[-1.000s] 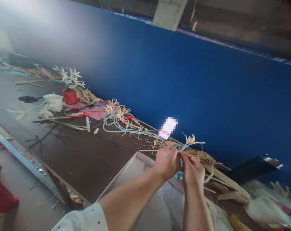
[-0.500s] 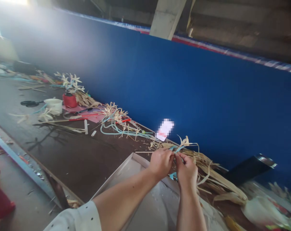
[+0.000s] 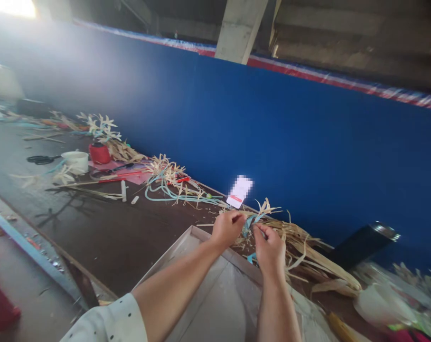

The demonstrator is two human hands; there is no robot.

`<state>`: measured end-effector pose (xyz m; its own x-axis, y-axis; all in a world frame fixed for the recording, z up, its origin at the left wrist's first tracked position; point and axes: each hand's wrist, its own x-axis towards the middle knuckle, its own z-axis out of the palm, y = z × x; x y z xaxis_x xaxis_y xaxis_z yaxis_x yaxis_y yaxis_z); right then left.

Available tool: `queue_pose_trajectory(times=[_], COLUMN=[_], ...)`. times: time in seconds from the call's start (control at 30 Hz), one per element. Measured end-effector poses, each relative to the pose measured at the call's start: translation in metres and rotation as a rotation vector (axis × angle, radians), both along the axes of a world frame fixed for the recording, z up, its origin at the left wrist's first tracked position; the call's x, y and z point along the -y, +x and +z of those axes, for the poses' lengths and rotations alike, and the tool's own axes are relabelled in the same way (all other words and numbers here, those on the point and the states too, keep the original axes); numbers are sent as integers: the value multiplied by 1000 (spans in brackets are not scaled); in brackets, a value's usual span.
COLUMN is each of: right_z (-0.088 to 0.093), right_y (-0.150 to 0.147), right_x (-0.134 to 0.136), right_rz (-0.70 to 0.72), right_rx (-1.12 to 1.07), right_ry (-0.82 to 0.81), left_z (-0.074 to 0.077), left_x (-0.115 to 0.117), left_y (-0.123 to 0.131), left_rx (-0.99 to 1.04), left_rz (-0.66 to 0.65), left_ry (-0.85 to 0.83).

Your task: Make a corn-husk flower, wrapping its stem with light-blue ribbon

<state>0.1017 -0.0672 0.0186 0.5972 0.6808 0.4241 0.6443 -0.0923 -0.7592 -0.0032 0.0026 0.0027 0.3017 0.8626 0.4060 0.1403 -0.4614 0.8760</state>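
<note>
Works in a dim hall, before a tall blue partition [image 3: 290,142], at a long dark table [image 3: 123,242]. Has at the left, on this table, a pair of black scissors [image 3: 41,159], then a white cup [image 3: 78,164], a red spool [image 3: 100,154] and some pink paper [image 3: 139,178]. Has farther along a bunch of cream blossoms [image 3: 164,170] with light-blue stems, lying flat, and a shallow grey tray [image 3: 208,289] on the near side.

Holds the left hand [image 3: 227,229] near the far rim of the tray, with fingers curled inward and thumb close to them, just beside a light-blue strip [image 3: 247,226]. Cannot tell if gripping this strip or only touching it. Has beyond the hands a pale card [image 3: 234,199], partly blurred.

Pinches with the right hand [image 3: 271,248], thumb and forefinger almost together, the lower end of a single pale flower [image 3: 266,208]. Has this flower just beyond the right fingertips, tilted up to the right, with thin, pointed petals spread apart on a light-blue stem.

Has next, to the right, a heap of dry husks [image 3: 320,261], then a black cylinder [image 3: 360,244], leaning, and a white container [image 3: 382,304], blurred.
</note>
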Motion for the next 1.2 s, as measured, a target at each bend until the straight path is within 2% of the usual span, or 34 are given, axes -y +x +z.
queue_pose_trajectory(times=[0.13,0.27,0.43,0.63,0.8,0.93,1.1,1.2], right_z=[2,1,-1,-1,-2,-2,-1,-3], right_y=[-7,-12,-14,-16,-15,-15,-8,-2], right_x=[0,0,-2,-3,-4,-4,-1,0], right_rz=[67,131,186,169,161,142,80,54], right_rx=[11,-4,-48,-84,-65,-42,-81,-117], right_ry=[-42,-47,-48,-52,-41,-49,0,50], left_z=[3,5,5,4,6,7,6,5], left_x=[-11,-11,-13,-14,-13,-12,-11,-10], left_y=[-1,0,3,4,3,2,3,3], left_rx=[271,348,461,588,612,591,462,333], left_rz=[-122,-249,-267,-296,-299,-307,-345,-419], left_ry=[-213,-366,-497,-635,-683,-652,-598,-619])
